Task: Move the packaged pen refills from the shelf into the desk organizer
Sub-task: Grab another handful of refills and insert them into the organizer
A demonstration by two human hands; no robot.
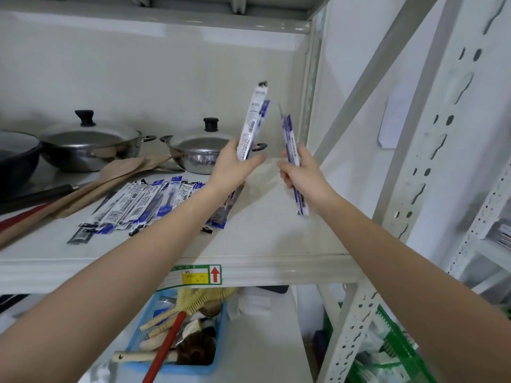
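Both hands are raised over the shelf (262,239), each with a closed grip on refill packets: the left hand (235,167) holds a thin bundle (253,125) upright, and the right hand (304,172) pinches another few (290,139), tilted. The glossy packets could slide and fan out of either loose stack, dropping onto the shelf or into the blue tray (138,344) below. Many more packets (143,203) lie spread beside the wooden spatulas (110,178) and 2 lidded pots (91,145). The desk organizer is not in view, so the carry looks risky with both hands full.
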